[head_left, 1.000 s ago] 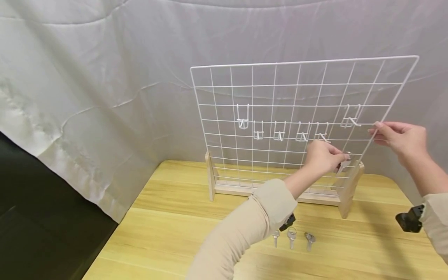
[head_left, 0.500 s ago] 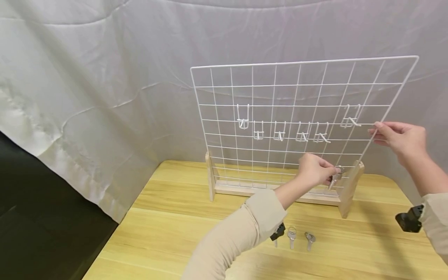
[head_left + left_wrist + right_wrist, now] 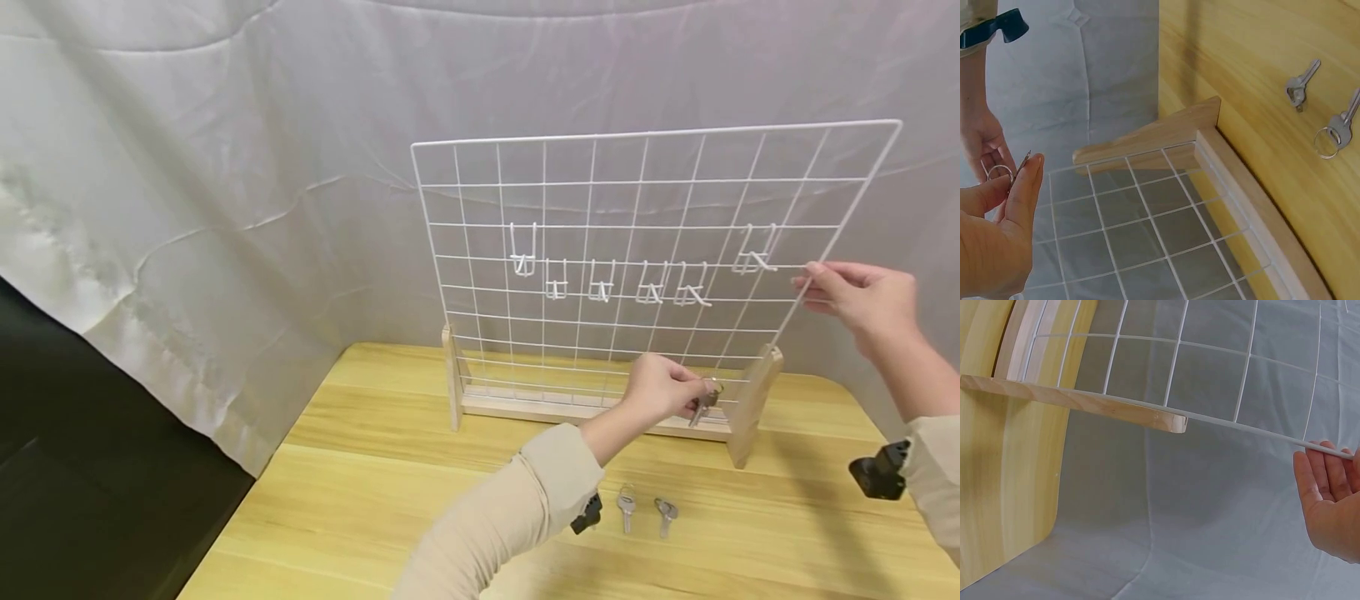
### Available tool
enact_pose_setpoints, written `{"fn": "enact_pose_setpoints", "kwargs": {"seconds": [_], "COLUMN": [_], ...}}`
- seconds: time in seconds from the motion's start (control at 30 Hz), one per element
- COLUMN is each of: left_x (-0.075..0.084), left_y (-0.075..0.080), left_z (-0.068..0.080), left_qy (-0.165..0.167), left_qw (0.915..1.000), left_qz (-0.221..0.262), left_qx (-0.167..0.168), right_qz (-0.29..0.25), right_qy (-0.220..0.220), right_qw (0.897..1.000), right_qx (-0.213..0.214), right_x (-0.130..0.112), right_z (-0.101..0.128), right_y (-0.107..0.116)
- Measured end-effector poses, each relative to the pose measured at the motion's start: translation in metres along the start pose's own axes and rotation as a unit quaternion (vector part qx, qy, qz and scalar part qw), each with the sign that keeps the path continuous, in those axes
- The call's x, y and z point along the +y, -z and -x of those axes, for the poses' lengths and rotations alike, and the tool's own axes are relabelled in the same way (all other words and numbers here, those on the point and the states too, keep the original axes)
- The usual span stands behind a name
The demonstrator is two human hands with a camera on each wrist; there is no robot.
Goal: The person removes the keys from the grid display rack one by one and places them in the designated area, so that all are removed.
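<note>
My left hand pinches a key with a metal ring between thumb and fingers, low in front of the right part of a white wire grid panel. In the left wrist view the key shows edge-on, its ring beside the thumb. At the panel's right edge, my right hand holds the side wire between thumb and fingers. Two more ringed keys lie on the table: one key nearer the left sleeve, another key to its right.
The grid stands upright in a wooden base with a right foot and a left foot. Several white wire hooks hang on it, including a high left hook and a high right hook. Grey cloth hangs behind the wooden table.
My left hand has moved down and slightly left along the grid, away from the hooks, still pinching the key. My right hand stays on the grid's edge.
</note>
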State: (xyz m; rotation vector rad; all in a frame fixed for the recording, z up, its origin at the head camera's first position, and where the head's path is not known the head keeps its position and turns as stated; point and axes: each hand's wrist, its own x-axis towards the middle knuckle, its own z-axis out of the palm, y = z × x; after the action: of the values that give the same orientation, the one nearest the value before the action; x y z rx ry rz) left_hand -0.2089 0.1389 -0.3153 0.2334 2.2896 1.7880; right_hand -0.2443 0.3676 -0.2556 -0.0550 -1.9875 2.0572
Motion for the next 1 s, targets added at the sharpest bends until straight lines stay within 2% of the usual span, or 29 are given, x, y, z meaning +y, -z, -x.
{"fn": "enact_pose_setpoints", "kwargs": {"seconds": [0.17, 0.33, 0.63, 1.0], "left_x": [-0.01, -0.02, -0.041, -0.075], "left_y": [-0.004, -0.008, -0.017, -0.028], "left_z": [0.001, 0.002, 0.005, 0.011], "left_qy": [0.007, 0.029, 0.064, 0.091], "left_qw": [0.9999, 0.9995, 0.9976, 0.9942], "left_qz": [0.013, 0.008, 0.028, 0.057], "left_qx": [-0.002, 0.001, 0.006, 0.003], "right_qz": [0.001, 0.001, -0.005, -0.01], "right_qy": [-0.003, -0.001, 0.003, 0.011], "right_qw": [1.0, 1.0, 1.0, 1.0], "right_qx": [0.004, 0.006, 0.004, 0.006], "right_x": [0.0, 0.0, 0.002, 0.004], "right_z": [0.0, 0.0, 0.0, -0.001], "right_y": [-0.001, -0.001, 0.0, 0.001]}}
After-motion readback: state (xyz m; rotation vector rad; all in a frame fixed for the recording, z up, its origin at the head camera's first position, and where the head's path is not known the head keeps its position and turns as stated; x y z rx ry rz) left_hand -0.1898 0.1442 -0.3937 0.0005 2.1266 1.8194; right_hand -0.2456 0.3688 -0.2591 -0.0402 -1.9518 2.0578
